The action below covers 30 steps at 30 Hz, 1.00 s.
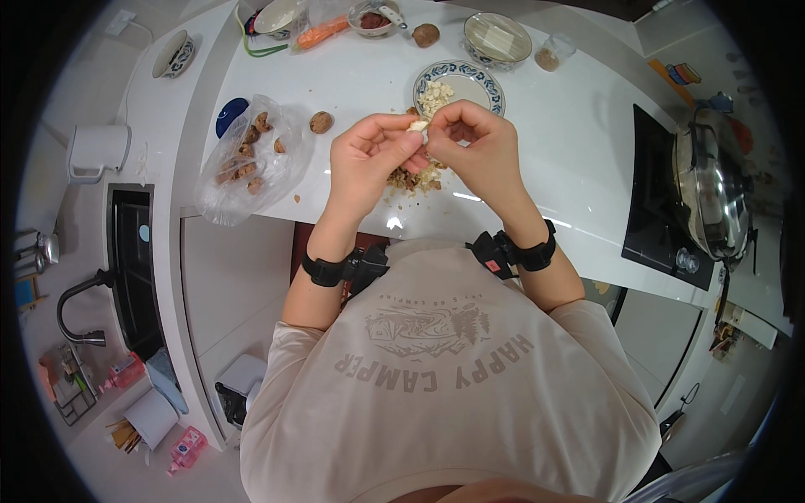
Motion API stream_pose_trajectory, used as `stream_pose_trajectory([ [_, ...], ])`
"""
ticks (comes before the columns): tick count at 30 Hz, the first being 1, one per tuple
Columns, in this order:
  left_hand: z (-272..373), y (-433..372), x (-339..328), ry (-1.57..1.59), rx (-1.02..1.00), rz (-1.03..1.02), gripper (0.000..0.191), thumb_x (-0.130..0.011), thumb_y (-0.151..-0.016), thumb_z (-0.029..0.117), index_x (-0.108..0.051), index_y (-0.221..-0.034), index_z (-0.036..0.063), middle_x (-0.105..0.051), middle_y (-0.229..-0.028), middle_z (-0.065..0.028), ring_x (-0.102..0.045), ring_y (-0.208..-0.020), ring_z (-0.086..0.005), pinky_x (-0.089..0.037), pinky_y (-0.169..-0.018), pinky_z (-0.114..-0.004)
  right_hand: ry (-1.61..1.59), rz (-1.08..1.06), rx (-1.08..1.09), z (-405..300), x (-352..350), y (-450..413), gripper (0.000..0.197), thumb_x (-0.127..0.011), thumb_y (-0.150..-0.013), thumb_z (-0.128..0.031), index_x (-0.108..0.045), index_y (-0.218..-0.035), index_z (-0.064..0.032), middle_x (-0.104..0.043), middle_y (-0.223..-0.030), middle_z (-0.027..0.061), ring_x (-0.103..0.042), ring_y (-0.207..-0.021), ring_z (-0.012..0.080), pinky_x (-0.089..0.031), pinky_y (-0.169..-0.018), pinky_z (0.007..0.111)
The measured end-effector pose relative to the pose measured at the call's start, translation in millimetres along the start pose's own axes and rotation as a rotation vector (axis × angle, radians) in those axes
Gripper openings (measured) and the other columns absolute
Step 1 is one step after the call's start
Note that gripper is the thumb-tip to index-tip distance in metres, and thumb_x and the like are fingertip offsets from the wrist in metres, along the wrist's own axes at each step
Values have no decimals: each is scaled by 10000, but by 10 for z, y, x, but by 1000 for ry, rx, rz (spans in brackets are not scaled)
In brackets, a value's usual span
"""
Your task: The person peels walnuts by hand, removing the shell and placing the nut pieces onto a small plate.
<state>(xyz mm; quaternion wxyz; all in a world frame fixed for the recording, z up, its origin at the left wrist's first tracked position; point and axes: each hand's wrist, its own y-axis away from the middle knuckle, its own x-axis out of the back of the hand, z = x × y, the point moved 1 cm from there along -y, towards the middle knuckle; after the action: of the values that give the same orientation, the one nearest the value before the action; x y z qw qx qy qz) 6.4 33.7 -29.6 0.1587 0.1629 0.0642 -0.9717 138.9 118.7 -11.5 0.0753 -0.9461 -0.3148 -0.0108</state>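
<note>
My left hand (375, 151) pinches a pale piece of walnut kernel (417, 126) between thumb and fingers. Right beside it, the thumb and forefinger of my right hand (473, 135) are pinched together at the piece's edge; whether a shred of skin is between them is too small to tell. Just beyond my hands, a plate with a blue patterned rim (490, 78) holds a heap of pale peeled kernel pieces (436, 95). Beneath my hands, partly hidden by them, lie brown bits of shell and skin (412, 179) on the white countertop (566, 138).
To the left lie a clear plastic bag with walnuts (251, 160), a blue bowl (232, 117) and a whole walnut (321, 122). A carrot (322, 33), a covered bowl (497, 39) and a small glass (553, 53) line the back. A lidded pan (714, 188) sits on the hob (648, 188); the sink (132, 264) is at far left.
</note>
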Motion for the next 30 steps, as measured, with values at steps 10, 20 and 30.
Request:
stream_pose_trajectory([
  [10,32,-17,35,137,206,32,219,-541,-904,123,-592,-1038,-43,-635,-768,-92,-613,-623,-139,-494,-545,-227,-84,27,28,65,25,-22,58,-667,-739,-57,-622,-760,-25,-602,-707,-13,-522,-624,40,-427,-560,190],
  [20,-7,-21,50,51,95,17,215,-589,-871,78,-584,-1055,-34,-642,-810,-88,-624,-668,-136,-514,-576,-226,97,21,59,-15,48,-26,117,-688,-764,-97,-679,-854,-23,-653,-749,29,-581,-643,66,-474,-593,198],
  [30,21,-4,45,-7,70,-17,204,-593,-869,72,-590,-1036,-44,-641,-795,-92,-614,-655,-136,-514,-579,-236,62,-24,17,12,82,-29,94,-673,-766,-80,-680,-835,-17,-656,-745,16,-581,-662,56,-468,-606,195],
])
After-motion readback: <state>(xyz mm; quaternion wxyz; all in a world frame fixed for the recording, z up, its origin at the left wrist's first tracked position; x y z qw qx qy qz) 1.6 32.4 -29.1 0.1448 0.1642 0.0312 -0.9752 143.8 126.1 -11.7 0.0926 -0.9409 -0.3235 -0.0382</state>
